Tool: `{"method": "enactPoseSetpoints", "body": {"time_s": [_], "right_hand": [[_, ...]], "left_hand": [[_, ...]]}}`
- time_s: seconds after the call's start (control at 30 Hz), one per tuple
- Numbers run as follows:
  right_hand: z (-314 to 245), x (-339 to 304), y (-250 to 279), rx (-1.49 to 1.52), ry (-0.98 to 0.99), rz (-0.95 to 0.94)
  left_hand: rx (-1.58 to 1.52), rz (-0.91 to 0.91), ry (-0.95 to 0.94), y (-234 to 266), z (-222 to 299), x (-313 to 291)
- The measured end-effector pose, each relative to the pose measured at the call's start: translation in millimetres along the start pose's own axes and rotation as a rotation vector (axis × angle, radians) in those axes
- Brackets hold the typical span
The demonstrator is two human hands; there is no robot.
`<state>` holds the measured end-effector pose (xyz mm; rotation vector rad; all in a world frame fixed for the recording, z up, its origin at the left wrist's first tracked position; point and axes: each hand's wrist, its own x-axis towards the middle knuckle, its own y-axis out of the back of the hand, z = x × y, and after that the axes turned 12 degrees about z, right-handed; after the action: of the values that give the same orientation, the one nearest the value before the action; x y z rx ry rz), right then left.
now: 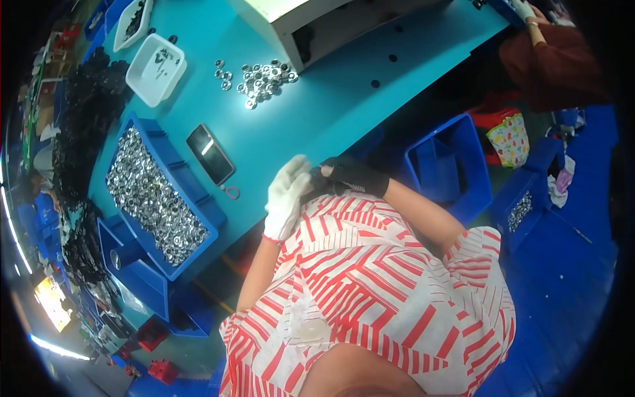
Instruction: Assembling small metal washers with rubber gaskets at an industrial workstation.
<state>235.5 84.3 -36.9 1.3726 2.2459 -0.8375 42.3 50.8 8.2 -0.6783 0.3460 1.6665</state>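
Observation:
My left hand [289, 192], in a white glove with a red cuff edge, is held in front of my body at the table's near edge. Its fingers are bent and close together. Beside it, my right hand [357, 178] wears a black glove that leaves the thumb tip bare, with fingers curled inward. Small dark pieces [322, 182] show between the two hands, too shaded to name, and both hands close around them. A phone [210, 154] with a pink ring strap lies on the table left of my hands. Beyond it sits a loose pile of shiny round metal parts [262, 82].
A blue bin full of metal parts [149, 192] stands at the left. White trays [156, 92] with small black pieces are at the far left. A cream metal housing [281, 33] rises at the back. Blue crates [463, 192] stand right, below a co-worker's sleeve [552, 66].

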Motion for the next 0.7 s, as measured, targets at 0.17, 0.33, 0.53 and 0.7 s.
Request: {"method": "enactPoseSetpoints", "body": {"time_s": [0.17, 0.33, 0.53, 0.7], "right_hand": [[1.0, 6.5, -14.7, -0.162, 0.142, 0.104], [-18.2, 39.8, -14.7, -0.324, 0.290, 0.299], [-44.8, 134.9, -7.2, -0.901, 0.671, 0.617], [-55.2, 196.8, -3.9, -1.119, 0.819, 0.649]], "left_hand": [[-0.152, -0.070, 0.087, 11.6, -7.7, -0.6], [-0.284, 0.026, 0.140, 32.7, -4.2, 1.1], [-0.540, 0.129, 0.141, 62.2, -24.5, -3.0], [-0.661, 0.221, 0.162, 75.0, -35.1, -13.7]]}}
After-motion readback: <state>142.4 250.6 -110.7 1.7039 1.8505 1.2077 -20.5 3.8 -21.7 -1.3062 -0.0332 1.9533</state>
